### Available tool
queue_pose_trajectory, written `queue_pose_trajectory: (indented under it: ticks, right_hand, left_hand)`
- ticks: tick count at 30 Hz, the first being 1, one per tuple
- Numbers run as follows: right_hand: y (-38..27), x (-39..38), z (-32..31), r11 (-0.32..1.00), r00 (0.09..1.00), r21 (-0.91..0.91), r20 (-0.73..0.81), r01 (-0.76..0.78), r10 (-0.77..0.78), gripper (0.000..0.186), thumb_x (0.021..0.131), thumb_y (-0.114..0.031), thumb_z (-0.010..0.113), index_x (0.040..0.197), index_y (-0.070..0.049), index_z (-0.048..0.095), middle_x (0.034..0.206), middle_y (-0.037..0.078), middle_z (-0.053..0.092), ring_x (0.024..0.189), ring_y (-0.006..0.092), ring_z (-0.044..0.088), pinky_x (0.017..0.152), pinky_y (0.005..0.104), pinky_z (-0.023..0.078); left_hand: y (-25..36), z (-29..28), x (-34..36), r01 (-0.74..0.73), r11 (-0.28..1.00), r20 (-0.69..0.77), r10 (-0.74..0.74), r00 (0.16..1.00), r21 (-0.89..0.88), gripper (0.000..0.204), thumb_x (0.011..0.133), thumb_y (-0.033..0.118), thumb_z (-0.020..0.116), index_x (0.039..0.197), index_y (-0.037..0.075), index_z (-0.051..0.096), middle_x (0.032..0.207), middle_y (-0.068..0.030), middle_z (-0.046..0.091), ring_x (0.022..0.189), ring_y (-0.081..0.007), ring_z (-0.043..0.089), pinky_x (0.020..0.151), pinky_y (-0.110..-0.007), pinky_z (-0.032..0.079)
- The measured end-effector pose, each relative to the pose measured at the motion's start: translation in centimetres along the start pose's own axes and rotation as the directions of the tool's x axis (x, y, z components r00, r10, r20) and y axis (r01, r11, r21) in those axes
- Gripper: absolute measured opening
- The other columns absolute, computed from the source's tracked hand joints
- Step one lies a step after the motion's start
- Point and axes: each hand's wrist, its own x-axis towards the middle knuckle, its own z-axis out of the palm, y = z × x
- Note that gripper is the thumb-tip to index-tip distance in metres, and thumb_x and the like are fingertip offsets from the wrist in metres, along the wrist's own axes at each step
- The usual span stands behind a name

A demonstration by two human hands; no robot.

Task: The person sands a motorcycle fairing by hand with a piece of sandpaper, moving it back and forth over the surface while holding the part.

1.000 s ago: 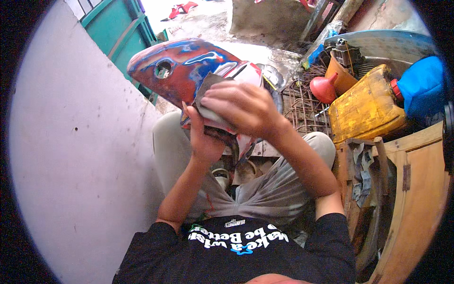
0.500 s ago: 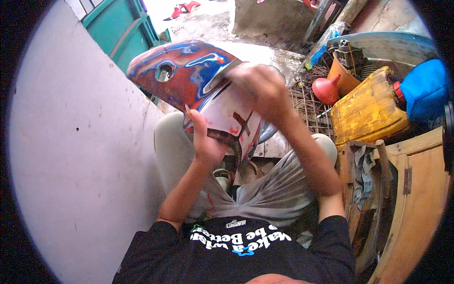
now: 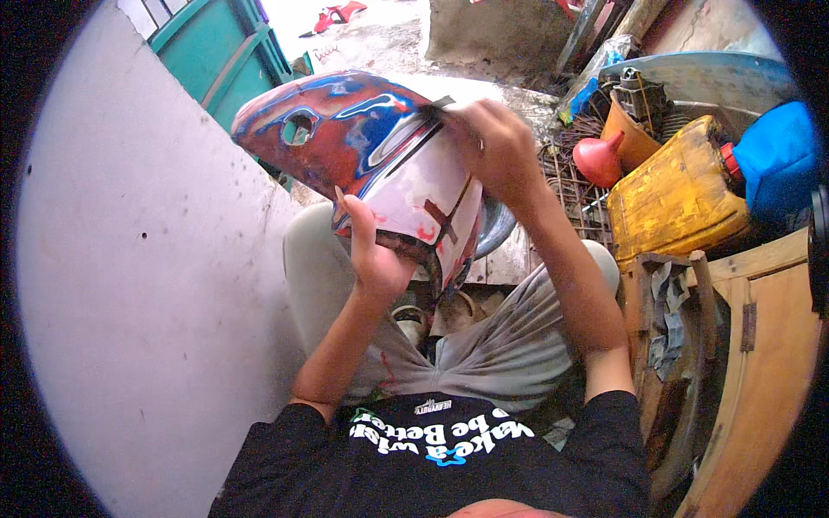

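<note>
A motorcycle fairing panel (image 3: 410, 194), with swirls of red, blue and white worn paint and a round hole near its far left end, is held up over my knees. My left hand (image 3: 380, 263) grips its lower edge, thumb on the near face and fingers hidden behind. On the panel's upper right side, my right hand (image 3: 501, 155) is closed, fingers bent against the surface. A dark sheet like sandpaper (image 3: 442, 102) sticks out from under these fingers; most of it is covered. Below the right hand, part of a round metal basin (image 3: 496, 229) shows behind the panel.
A pale wall (image 3: 155, 285) rises close on my left, with a green gate (image 3: 229, 60) beyond. At right stand a yellow jerrycan (image 3: 678, 186), a red funnel (image 3: 598, 160), a blue container (image 3: 777, 160) and a wooden cabinet (image 3: 768, 345). Red panels (image 3: 341, 13) lie far off.
My right hand has slid slightly right along the panel, uncovering more of its striped edge and the dark sheet. My left hand keeps its grip, and the panel stays nearly in place.
</note>
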Motion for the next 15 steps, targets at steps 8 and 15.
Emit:
queue_pose_trajectory:
  ticks: [8, 15]
  right_hand:
    - [0.0, 0.0, -0.3, 0.998, 1.0, 0.069, 0.002, -0.012, 0.012, 0.019, 0.083, -0.01, 0.07, 0.102, -0.008, 0.072, 0.09, 0.01, 0.069, 0.082, 0.0309, 0.067, 0.075, 0.0406, 0.055]
    - [-6.1, 0.1, 0.8, 0.919, 0.935, 0.185, -0.139, 0.35, -0.328, 0.018, 0.081, -0.007, 0.067, 0.099, -0.007, 0.071, 0.095, 0.01, 0.07, 0.086, 0.0301, 0.068, 0.078, 0.0406, 0.055]
  left_hand:
    - [-0.1, -0.3, 0.0, 0.048, 0.997, 0.124, -0.041, 0.991, -0.055, 0.085, 0.097, 0.071, 0.035, 0.145, 0.001, 0.041, 0.138, -0.013, 0.056, 0.125, -0.0274, 0.056, 0.106, -0.044, 0.044]
    - [0.2, -0.8, 0.0, 0.021, 1.0, 0.005, -0.02, 1.0, -0.018, 0.086, 0.096, 0.073, 0.035, 0.143, 0.001, 0.044, 0.136, -0.0113, 0.057, 0.123, -0.0291, 0.057, 0.102, -0.046, 0.047]
